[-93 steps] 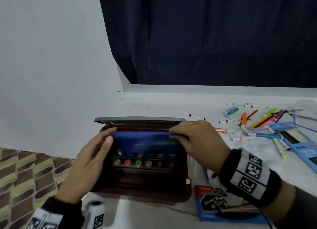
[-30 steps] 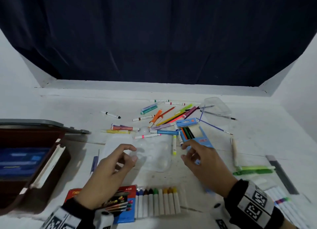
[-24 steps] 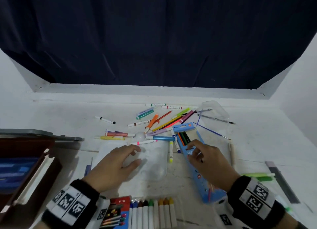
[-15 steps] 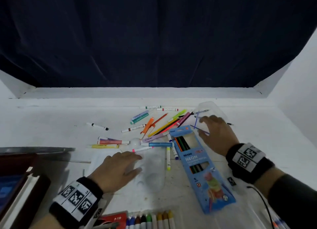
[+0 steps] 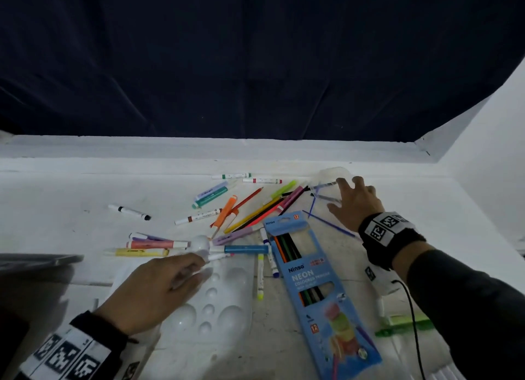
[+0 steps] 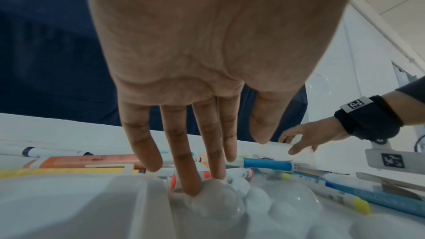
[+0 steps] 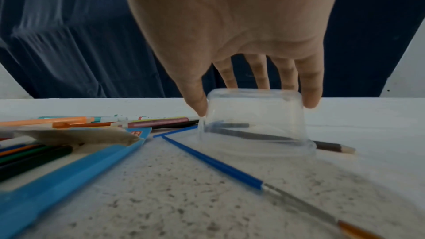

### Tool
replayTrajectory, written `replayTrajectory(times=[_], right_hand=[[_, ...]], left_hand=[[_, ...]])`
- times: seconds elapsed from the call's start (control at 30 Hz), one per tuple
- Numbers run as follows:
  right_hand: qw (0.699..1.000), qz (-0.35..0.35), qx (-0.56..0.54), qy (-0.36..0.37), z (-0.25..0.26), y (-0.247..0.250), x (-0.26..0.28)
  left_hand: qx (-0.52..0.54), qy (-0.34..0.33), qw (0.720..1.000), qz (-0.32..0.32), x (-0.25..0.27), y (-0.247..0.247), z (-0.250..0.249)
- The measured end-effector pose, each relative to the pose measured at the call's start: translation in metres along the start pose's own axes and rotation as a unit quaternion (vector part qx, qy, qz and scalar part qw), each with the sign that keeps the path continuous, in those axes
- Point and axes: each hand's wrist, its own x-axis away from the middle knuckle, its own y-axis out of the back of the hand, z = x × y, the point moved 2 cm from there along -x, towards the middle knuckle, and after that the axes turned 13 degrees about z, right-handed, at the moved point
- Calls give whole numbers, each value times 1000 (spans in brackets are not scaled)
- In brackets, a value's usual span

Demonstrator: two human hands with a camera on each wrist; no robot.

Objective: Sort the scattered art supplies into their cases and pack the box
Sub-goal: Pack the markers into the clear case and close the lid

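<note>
My left hand [image 5: 196, 268] lies flat with straight fingers on the white paint palette [image 5: 221, 308]; in the left wrist view its fingertips [image 6: 190, 188] press a palette [image 6: 287, 206] well. My right hand [image 5: 349, 195] reaches far right over an upturned clear plastic cup [image 5: 326, 175]. The right wrist view has the thumb and little finger of that hand [image 7: 255, 97] on the two sides of the cup [image 7: 253, 124]. The blue Neon pencil box [image 5: 312, 280] lies between my hands, its flap open. Scattered markers and pencils [image 5: 227, 212] lie beyond the palette.
A thin blue paintbrush [image 5: 329, 223] lies under my right wrist, and a dark pencil [image 7: 331, 147] pokes out beneath the cup. The grey lid of the brown case [image 5: 37, 261] shows at the left edge. A green item [image 5: 403, 327] lies near right. A white wall [image 5: 488, 166] bounds the right side.
My right hand left the pencil box and moved to the far right onto the clear cup. My left hand settled flat on the palette. The view swung right, away from the brown case.
</note>
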Motion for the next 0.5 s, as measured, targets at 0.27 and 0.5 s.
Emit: replayTrajectory(times=[0.27, 0.5], right_hand=[[992, -58, -108, 14, 7, 2, 12], [952, -131, -224, 165, 53, 19, 69]], left_hand=[[42, -16, 999, -10, 11, -6, 6], [78, 12, 993, -92, 41, -13, 13]])
